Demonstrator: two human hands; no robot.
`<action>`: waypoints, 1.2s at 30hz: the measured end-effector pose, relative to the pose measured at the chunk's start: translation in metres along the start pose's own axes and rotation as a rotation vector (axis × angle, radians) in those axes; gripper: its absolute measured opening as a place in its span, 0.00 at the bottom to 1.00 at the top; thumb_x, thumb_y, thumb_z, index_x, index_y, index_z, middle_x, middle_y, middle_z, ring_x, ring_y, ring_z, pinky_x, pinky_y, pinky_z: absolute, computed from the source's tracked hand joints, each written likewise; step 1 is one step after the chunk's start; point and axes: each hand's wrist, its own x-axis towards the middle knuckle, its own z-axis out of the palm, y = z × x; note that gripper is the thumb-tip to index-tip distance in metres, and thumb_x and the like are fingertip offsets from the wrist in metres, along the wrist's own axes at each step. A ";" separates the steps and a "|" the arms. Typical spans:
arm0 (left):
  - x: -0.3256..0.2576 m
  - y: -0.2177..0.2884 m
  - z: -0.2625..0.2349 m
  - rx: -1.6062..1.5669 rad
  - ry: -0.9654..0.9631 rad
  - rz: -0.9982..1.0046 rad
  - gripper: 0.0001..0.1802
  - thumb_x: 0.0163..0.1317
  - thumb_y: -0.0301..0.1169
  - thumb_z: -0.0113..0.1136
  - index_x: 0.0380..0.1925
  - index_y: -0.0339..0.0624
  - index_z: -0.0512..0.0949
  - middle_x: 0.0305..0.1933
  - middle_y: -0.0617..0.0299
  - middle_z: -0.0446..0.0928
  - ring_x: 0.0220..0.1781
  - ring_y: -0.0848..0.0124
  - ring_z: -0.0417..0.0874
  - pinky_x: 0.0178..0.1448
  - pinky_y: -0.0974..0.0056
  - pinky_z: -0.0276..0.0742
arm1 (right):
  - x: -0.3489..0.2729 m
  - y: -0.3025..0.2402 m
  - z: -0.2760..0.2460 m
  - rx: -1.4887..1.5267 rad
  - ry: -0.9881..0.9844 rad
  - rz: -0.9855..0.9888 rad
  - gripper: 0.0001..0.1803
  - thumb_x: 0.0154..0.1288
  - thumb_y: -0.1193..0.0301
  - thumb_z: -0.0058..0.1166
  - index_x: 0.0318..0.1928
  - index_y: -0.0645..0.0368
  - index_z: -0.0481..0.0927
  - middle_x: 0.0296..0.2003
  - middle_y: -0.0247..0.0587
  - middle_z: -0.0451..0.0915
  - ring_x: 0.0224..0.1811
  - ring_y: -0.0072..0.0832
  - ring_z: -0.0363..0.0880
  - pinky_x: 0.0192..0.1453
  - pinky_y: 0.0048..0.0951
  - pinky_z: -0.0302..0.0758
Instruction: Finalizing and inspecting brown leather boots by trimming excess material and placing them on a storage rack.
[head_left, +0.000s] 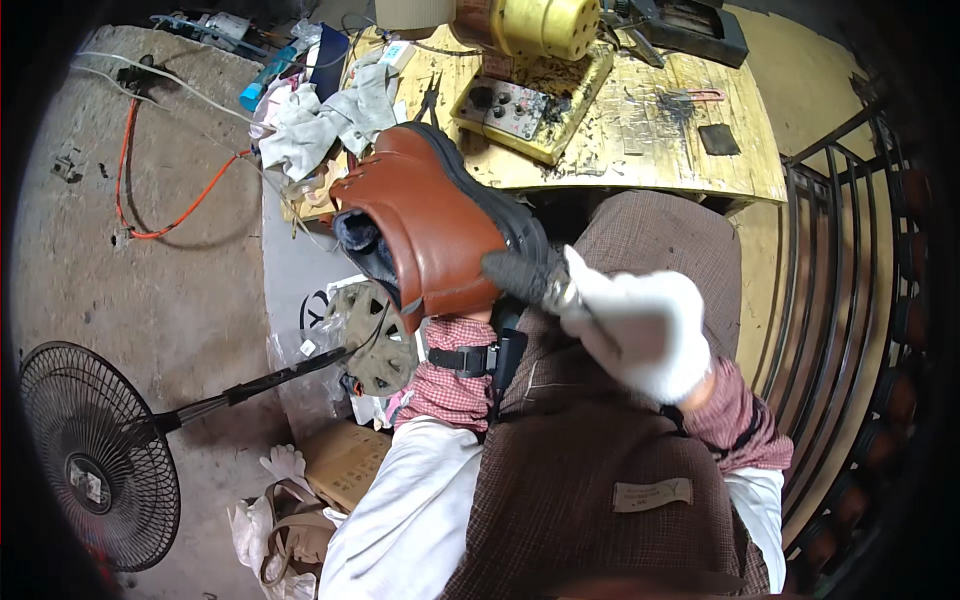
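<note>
A brown leather shoe (435, 205) with a thick black sole and dark fuzzy lining is held up in front of me. Its toe points up toward the table, and its sole side faces right. My left forearm, in a plaid sleeve (455, 395) with a black strap, runs up beneath the shoe's heel; the shoe hides the left hand that supports it. My right hand (645, 335), in a white glove and smeared by motion, grips a brush (520, 275) with dark bristles and a metal collar. Those bristles are at the shoe's heel, along the sole edge.
Beyond the shoe, a yellow table (690, 165) carries a stained control box (505, 108), a yellow machine head (545, 25), pliers (430, 100) and grey cloths (350, 115). A black fan (95, 460) stands left. Metal racks (825, 290) with shoes line the right. A cardboard box (345, 460) sits low.
</note>
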 end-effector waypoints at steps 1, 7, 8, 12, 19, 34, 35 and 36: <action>0.008 0.004 0.004 -0.005 -0.017 -0.014 0.36 0.75 0.56 0.46 0.73 0.46 0.64 0.72 0.56 0.68 0.71 0.60 0.70 0.75 0.50 0.66 | -0.003 0.010 0.013 -0.055 0.187 -0.028 0.14 0.66 0.64 0.61 0.48 0.55 0.84 0.20 0.38 0.77 0.18 0.33 0.77 0.22 0.33 0.72; 0.007 -0.005 0.007 -0.037 -0.090 -0.013 0.34 0.76 0.54 0.46 0.72 0.45 0.65 0.71 0.56 0.70 0.69 0.61 0.72 0.73 0.50 0.67 | -0.003 -0.004 -0.009 0.027 0.127 0.023 0.21 0.66 0.62 0.61 0.58 0.56 0.82 0.19 0.36 0.77 0.18 0.31 0.78 0.23 0.33 0.71; -0.001 -0.011 0.006 -0.046 -0.102 -0.024 0.33 0.76 0.53 0.46 0.72 0.45 0.65 0.70 0.56 0.70 0.69 0.61 0.72 0.73 0.50 0.68 | -0.001 -0.014 -0.015 -0.025 -0.005 0.065 0.21 0.67 0.62 0.60 0.57 0.56 0.83 0.20 0.36 0.77 0.18 0.32 0.77 0.23 0.33 0.71; 0.027 0.008 0.020 -0.076 -0.163 -0.024 0.32 0.76 0.52 0.47 0.72 0.44 0.66 0.70 0.57 0.71 0.68 0.61 0.73 0.72 0.51 0.69 | -0.017 0.062 0.034 -0.223 0.207 0.115 0.19 0.68 0.61 0.60 0.54 0.58 0.84 0.21 0.41 0.79 0.22 0.33 0.81 0.26 0.34 0.75; 0.032 0.022 0.023 -0.107 -0.241 0.059 0.31 0.77 0.50 0.48 0.71 0.43 0.67 0.68 0.57 0.73 0.66 0.62 0.75 0.70 0.51 0.71 | 0.026 0.124 0.019 -0.261 0.298 0.640 0.20 0.72 0.52 0.55 0.54 0.49 0.84 0.39 0.47 0.87 0.38 0.45 0.87 0.42 0.38 0.82; 0.183 0.130 -0.034 0.240 -0.439 0.146 0.35 0.75 0.58 0.40 0.74 0.51 0.64 0.78 0.59 0.63 0.80 0.58 0.59 0.83 0.47 0.51 | 0.017 0.089 0.021 0.151 0.293 0.731 0.12 0.68 0.68 0.63 0.48 0.60 0.85 0.34 0.49 0.86 0.36 0.36 0.88 0.42 0.31 0.81; 0.184 0.134 -0.038 0.235 -0.431 0.171 0.35 0.76 0.57 0.39 0.75 0.50 0.62 0.79 0.59 0.61 0.81 0.58 0.58 0.84 0.47 0.51 | 0.011 0.087 0.022 0.237 0.243 0.791 0.15 0.67 0.68 0.63 0.50 0.62 0.84 0.34 0.51 0.86 0.35 0.35 0.88 0.42 0.31 0.81; 0.183 0.136 -0.046 0.228 -0.416 0.189 0.35 0.77 0.56 0.38 0.75 0.49 0.61 0.80 0.58 0.60 0.81 0.58 0.57 0.84 0.48 0.50 | 0.007 0.083 0.022 0.233 0.264 0.742 0.16 0.67 0.68 0.63 0.51 0.63 0.84 0.35 0.51 0.86 0.35 0.36 0.88 0.42 0.31 0.81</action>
